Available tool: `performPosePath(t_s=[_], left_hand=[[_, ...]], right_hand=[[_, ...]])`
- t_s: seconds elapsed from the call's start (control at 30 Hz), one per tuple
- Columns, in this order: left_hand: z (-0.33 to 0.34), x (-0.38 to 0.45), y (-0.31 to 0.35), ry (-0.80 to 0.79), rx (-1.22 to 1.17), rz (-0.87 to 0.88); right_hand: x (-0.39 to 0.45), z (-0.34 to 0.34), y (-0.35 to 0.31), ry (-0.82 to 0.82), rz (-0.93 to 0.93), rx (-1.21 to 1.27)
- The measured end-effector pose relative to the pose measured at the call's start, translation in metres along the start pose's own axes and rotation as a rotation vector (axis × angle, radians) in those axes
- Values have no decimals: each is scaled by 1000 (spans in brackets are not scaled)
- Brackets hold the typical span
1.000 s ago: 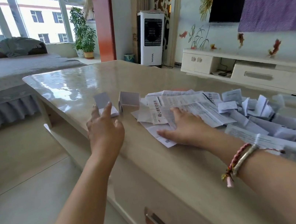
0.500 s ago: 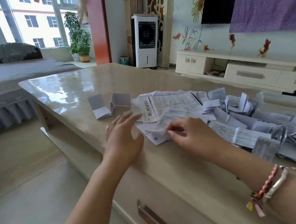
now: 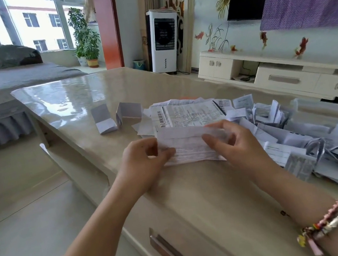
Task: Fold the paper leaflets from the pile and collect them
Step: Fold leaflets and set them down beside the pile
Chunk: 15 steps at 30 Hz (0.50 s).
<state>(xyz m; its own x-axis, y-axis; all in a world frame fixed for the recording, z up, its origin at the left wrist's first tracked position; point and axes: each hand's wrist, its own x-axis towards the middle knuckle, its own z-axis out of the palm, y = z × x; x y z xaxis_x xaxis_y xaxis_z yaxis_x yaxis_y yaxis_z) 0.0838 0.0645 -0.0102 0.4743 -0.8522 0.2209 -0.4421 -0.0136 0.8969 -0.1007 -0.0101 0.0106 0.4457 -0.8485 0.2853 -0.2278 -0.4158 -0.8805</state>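
1. Leaflet [image 3: 188, 146], a white printed sheet, is held just above the bench [image 3: 195, 190] near its front edge, between the person's two hands.
2. The left hand [image 3: 144, 162] grips the sheet's left end, thumb on the near face and fingers curled behind the edge.
3. The right hand [image 3: 234, 144] pinches the right end, thumb lying across the printed face and fingers wrapped over the top edge.
4. The sheet looks partly folded lengthwise, its upper strip bent toward the person; the print on it is too blurred to read.
5. Just behind the held sheet lies a pile of leaflets [image 3: 192, 113], flat and unfolded, with black print facing up.
6. To the right, a loose heap of folded leaflets [image 3: 321, 148] spreads along the bench toward the right edge of the view.
7. Left of the flat pile, two small folded pieces stand apart from the rest: folded piece one [image 3: 104, 121] and, just beside it, folded piece two [image 3: 129, 113], which touches the pile's left edge.
8. The right wrist wears bracelets [image 3: 324, 222] with beads and a small pink tassel.
9. A metal drawer handle [image 3: 172, 253] shows on the bench front below the arms.
10. Beyond the bench stand a white air cooler [image 3: 164, 42], a potted plant [image 3: 86, 39] by the window, a grey bed [image 3: 2, 87] and a low white cabinet [image 3: 277, 75].
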Motion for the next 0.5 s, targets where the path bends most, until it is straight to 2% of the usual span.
performPosePath(t_s=[0.13,0.33,0.43,0.5], left_hand=[[-1,-1,1,12,-93,-57],[12,-11,-1,65,490,-3],[15,-15,0,54,616,70],[13,-15,-1,34,635,151]], right_hand=[[-1,5,9,61,-25,-44],[1,14,22,3,-89,-630],[0,15,23,-3,-119,-840],[-1,13,23,8,-178,-867]])
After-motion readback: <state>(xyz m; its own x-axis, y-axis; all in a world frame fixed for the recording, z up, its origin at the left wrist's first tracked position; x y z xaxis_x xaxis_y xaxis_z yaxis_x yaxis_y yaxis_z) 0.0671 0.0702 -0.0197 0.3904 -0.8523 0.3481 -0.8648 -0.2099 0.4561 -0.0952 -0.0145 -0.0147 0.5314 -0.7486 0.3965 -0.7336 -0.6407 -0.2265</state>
